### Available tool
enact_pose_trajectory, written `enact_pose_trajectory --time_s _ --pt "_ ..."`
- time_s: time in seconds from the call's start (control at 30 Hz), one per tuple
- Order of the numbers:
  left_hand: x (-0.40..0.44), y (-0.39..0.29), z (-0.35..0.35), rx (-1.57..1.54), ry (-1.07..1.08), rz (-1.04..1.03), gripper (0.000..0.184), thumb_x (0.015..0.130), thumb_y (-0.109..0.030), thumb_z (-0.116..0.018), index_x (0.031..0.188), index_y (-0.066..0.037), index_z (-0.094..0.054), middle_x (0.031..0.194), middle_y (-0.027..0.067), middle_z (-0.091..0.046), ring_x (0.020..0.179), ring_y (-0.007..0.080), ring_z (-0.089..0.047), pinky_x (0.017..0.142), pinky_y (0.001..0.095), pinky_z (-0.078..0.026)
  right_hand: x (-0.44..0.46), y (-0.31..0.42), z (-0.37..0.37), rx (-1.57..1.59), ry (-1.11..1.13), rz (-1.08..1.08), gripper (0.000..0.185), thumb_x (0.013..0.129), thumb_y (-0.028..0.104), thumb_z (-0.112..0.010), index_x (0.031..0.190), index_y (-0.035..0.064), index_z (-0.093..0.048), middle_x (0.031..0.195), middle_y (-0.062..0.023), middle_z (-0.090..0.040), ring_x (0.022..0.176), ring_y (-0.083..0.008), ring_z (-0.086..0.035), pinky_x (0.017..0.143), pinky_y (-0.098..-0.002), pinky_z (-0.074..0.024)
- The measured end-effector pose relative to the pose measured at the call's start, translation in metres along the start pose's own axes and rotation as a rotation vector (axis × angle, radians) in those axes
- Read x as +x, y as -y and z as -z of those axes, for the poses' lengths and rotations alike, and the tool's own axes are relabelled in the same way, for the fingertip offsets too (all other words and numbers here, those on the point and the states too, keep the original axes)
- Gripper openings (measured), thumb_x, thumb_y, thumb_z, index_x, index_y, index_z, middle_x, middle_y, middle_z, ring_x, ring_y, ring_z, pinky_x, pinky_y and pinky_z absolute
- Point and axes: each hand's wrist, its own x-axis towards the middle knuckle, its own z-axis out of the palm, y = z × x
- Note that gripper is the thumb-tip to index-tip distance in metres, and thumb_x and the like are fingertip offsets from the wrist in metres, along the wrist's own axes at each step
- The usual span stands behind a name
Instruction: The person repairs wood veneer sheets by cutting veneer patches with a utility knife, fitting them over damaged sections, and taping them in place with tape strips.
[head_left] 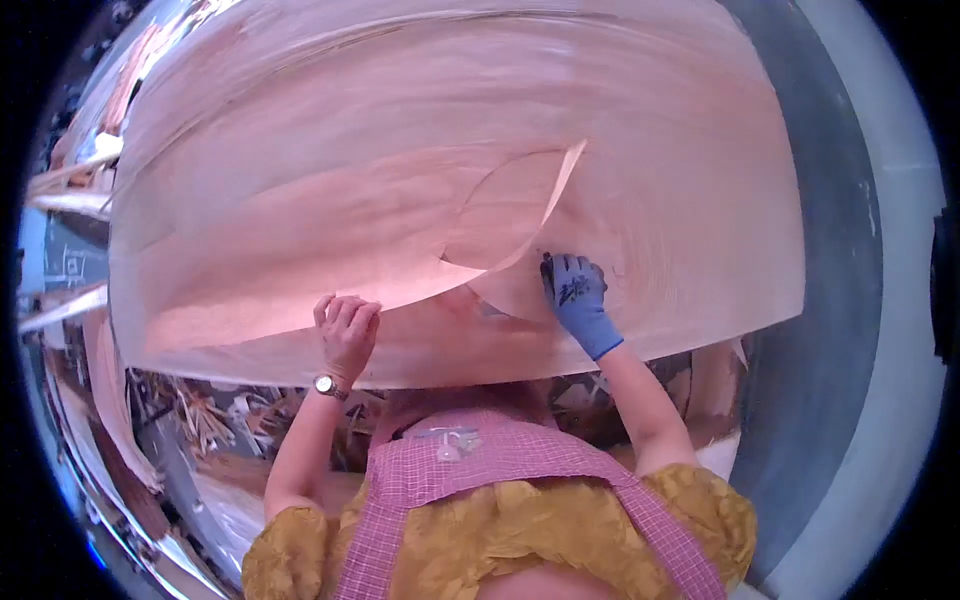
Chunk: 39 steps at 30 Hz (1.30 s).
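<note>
A wide stack of thin wood veneer sheets [700,200] spreads out in front of me. On it lies a loose piece of veneer [250,310], its right end curling up into a point. My left hand [347,328], bare and with a watch [325,384] at the wrist, is closed at the near edge of this loose piece. In a blue glove [578,300], my right hand is curled closed on the stack, right of the curl. Something dark shows at its fingertips, too small to tell from the glove's dark coating.
Veneer scraps [205,415] litter the floor between me and the stack. Long pale strips [70,305] stick out at the left. A grey-green surface [830,200] runs along the right side of the stack.
</note>
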Motion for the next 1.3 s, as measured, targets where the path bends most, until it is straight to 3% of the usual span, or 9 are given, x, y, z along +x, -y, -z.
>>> enact_pose_trajectory --time_s 0.1,0.23,0.43,0.5,0.8,0.93,1.1,1.2,1.3 --pt "-0.029 -0.005 -0.019 0.163 0.186 0.15 0.02 0.078 -0.011 -0.068 0.097 -0.016 -0.065 0.096 0.0019 -0.062 0.104 0.0195 -0.057 0.102 0.0439 -0.035 0.013 -0.008 -0.018 0.044 0.032 0.104 0.027 0.093 0.032 -0.055 0.104 0.0086 -0.06 0.101 -0.0099 -0.066 0.095 -0.0286 -0.061 0.08 -0.045 -0.0467" --pt "-0.049 -0.009 -0.061 0.146 0.146 0.163 0.032 0.079 -0.012 -0.066 0.11 -0.017 -0.065 0.104 0.0037 -0.065 0.109 0.0201 -0.058 0.105 0.0458 -0.034 0.003 -0.012 -0.012 0.081 -0.096 0.252 0.029 0.095 0.033 -0.051 0.107 0.0083 -0.061 0.107 -0.0133 -0.064 0.098 -0.0295 -0.061 0.08 -0.0457 -0.0486" --pt "-0.057 -0.023 -0.061 0.177 0.048 0.221 0.032 0.08 -0.012 -0.065 0.111 -0.018 -0.066 0.113 0.0032 -0.066 0.109 0.0206 -0.062 0.105 0.0468 -0.037 -0.012 -0.042 0.0 0.175 -0.076 0.32 0.034 0.096 0.034 -0.05 0.113 0.0069 -0.06 0.118 -0.0149 -0.062 0.105 -0.034 -0.058 0.087 -0.0487 -0.0455" --pt "-0.064 -0.001 -0.083 0.168 0.071 0.238 0.03 0.081 -0.012 -0.065 0.11 -0.018 -0.066 0.113 0.0029 -0.066 0.11 0.0206 -0.061 0.105 0.0463 -0.038 0.006 -0.036 -0.037 0.211 -0.052 0.36 0.034 0.095 0.034 -0.05 0.114 0.0075 -0.06 0.12 -0.0146 -0.062 0.106 -0.0339 -0.058 0.087 -0.0489 -0.0455" --pt "-0.071 0.0 -0.094 0.189 0.03 0.26 0.028 0.086 -0.013 -0.062 0.113 -0.018 -0.067 0.114 0.0039 -0.066 0.112 0.0219 -0.061 0.103 0.0446 -0.041 -0.022 -0.061 0.002 0.098 0.031 0.467 0.024 0.093 0.025 -0.057 0.11 0.0084 -0.059 0.105 -0.0133 -0.06 0.1 -0.0327 -0.059 0.081 -0.0467 -0.0489" --pt "-0.074 0.0 -0.096 0.194 0.013 0.27 0.028 0.087 -0.015 -0.062 0.114 -0.018 -0.068 0.115 0.0044 -0.066 0.114 0.0227 -0.061 0.105 0.0441 -0.041 -0.04 -0.044 0.02 0.277 0.138 0.482 0.027 0.091 0.026 -0.061 0.112 0.0093 -0.058 0.103 -0.0134 -0.059 0.091 -0.0304 -0.062 0.075 -0.0429 -0.0518" --pt "-0.076 0.002 -0.096 0.206 0.016 0.262 0.03 0.088 -0.016 -0.06 0.117 -0.018 -0.067 0.119 0.0042 -0.066 0.116 0.023 -0.06 0.107 0.0443 -0.039 -0.014 -0.027 -0.007 0.167 -0.113 0.544 0.043 0.084 0.034 -0.068 0.121 0.015 -0.058 0.106 -0.0094 -0.059 0.099 -0.0305 -0.059 0.075 -0.0441 -0.0531" --pt "-0.08 0.005 -0.102 0.247 0.018 0.242 0.03 0.089 -0.016 -0.058 0.118 -0.019 -0.067 0.118 0.0036 -0.067 0.118 0.0226 -0.059 0.108 0.0442 -0.039 -0.005 -0.036 -0.018 0.09 0.04 0.57 0.044 0.083 0.03 -0.067 0.123 0.0157 -0.057 0.111 -0.0096 -0.06 0.099 -0.0289 -0.06 0.075 -0.0431 -0.0533" --pt "-0.078 0.005 -0.103 0.269 -0.029 0.22 0.029 0.088 -0.016 -0.059 0.116 -0.02 -0.068 0.114 0.002 -0.068 0.114 0.022 -0.059 0.105 0.0438 -0.04 -0.005 -0.044 -0.024 0.045 -0.067 0.615 0.04 0.083 0.023 -0.066 0.122 0.0157 -0.059 0.113 -0.0093 -0.061 0.096 -0.0275 -0.06 0.072 -0.0412 -0.0538"
